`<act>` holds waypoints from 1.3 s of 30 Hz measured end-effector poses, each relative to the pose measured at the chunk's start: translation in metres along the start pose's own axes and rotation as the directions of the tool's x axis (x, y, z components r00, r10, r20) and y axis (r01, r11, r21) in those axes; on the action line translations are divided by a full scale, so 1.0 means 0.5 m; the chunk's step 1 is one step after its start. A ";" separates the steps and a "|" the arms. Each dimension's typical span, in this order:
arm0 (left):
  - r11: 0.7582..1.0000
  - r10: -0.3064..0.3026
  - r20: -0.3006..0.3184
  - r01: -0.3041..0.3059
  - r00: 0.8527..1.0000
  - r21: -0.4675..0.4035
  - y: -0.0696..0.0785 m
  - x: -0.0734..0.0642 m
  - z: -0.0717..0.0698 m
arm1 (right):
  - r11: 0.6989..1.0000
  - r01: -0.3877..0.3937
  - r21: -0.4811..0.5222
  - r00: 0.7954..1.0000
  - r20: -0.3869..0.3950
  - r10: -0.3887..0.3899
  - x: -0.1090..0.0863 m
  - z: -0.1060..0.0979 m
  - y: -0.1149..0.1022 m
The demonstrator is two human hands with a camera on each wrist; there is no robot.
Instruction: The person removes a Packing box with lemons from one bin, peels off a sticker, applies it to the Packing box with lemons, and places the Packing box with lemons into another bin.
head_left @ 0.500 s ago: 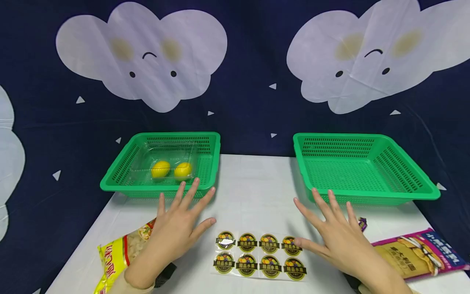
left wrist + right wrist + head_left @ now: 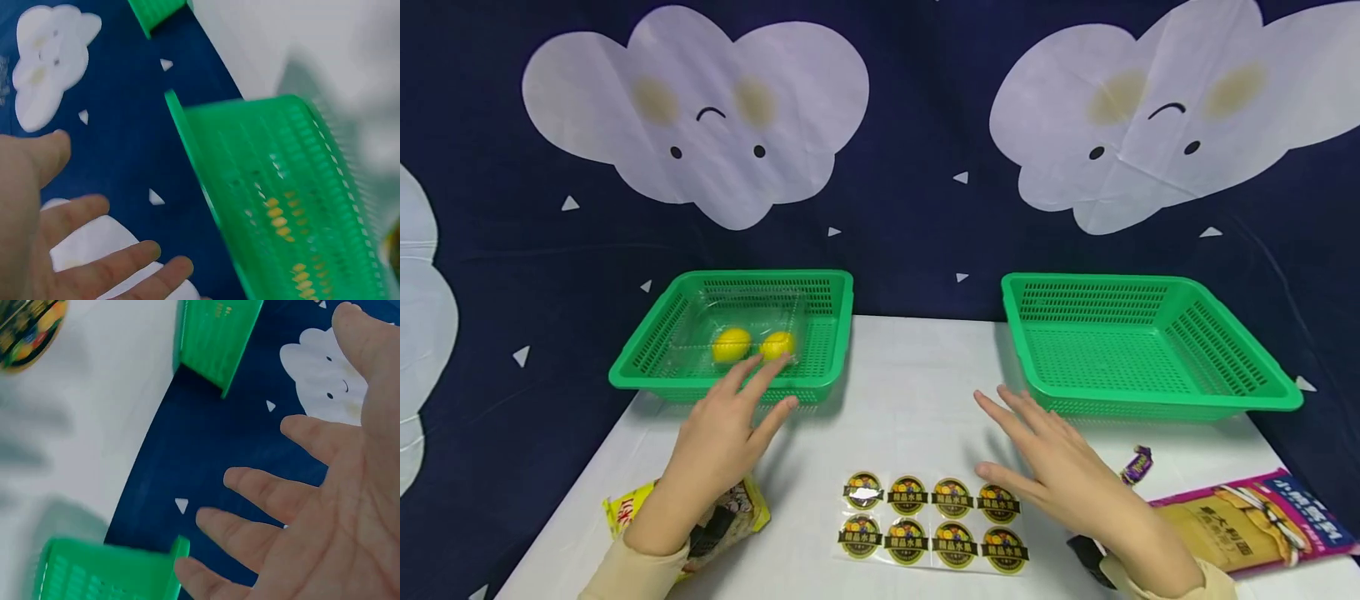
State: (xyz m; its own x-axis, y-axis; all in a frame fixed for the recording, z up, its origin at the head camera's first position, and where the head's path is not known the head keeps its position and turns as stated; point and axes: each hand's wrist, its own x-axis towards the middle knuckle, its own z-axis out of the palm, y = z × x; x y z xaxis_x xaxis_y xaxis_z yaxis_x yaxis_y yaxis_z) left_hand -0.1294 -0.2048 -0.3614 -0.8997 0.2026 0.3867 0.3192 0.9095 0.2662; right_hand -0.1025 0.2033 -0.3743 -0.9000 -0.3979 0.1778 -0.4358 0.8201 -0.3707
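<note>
My left hand (image 2: 718, 437), palm down with fingers extended, hovers before the left green basket (image 2: 722, 385), its fingertips overlapping the basket's front rim in the head view. Inside that basket sits a clear plastic clamshell box (image 2: 748, 308) with two yellow lemon-like fruits (image 2: 731, 344) in or under it. To the right, my right hand (image 2: 1063, 467) is held in the air near the front-left corner of the other green basket (image 2: 1150, 398), holding nothing. In the right wrist view its fingers (image 2: 269, 494) are spread. A sheet of round fruit stickers (image 2: 930, 521) lies between the hands.
A yellow food bag (image 2: 748, 508) lies partly under my left forearm. Beside my right forearm are a purple noodle packet (image 2: 1247, 525) and a small purple wrapped candy (image 2: 1137, 465). Behind the white table (image 2: 917, 375) hangs a dark blue cloud-patterned cloth (image 2: 917, 167).
My left hand has shifted left, its fingers now closer together. My right hand has moved slightly left and its fingers have drawn closer, uncovering the candy.
</note>
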 end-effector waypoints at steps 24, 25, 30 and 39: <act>0.153 -0.629 0.363 0.568 0.687 -0.809 -0.135 -0.003 0.006 | 0.908 -0.030 0.417 0.997 0.077 -0.003 0.173 0.056 -0.035; 0.101 -0.629 0.384 0.561 0.676 -0.822 -0.137 -0.003 0.007 | 0.907 -0.029 0.421 0.997 0.078 -0.005 0.178 0.057 -0.038; -0.140 -0.649 0.428 0.455 0.629 -0.880 -0.135 -0.002 0.009 | 0.904 -0.016 0.427 0.997 0.071 -0.015 0.204 0.060 -0.053; -0.332 -0.720 0.406 0.235 0.563 -0.914 -0.124 0.005 0.023 | 0.872 -0.002 0.489 0.996 0.077 -0.041 0.258 0.058 -0.088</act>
State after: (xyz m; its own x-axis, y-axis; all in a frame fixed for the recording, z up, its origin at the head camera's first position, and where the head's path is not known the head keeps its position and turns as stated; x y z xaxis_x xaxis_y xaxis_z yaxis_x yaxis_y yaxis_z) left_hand -0.1548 -0.2567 -0.3873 -0.8573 -0.3930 -0.3325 -0.0451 -0.5862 0.8089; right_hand -0.1992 0.1043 -0.3616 -0.8784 -0.4621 0.1220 -0.3779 0.5152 -0.7692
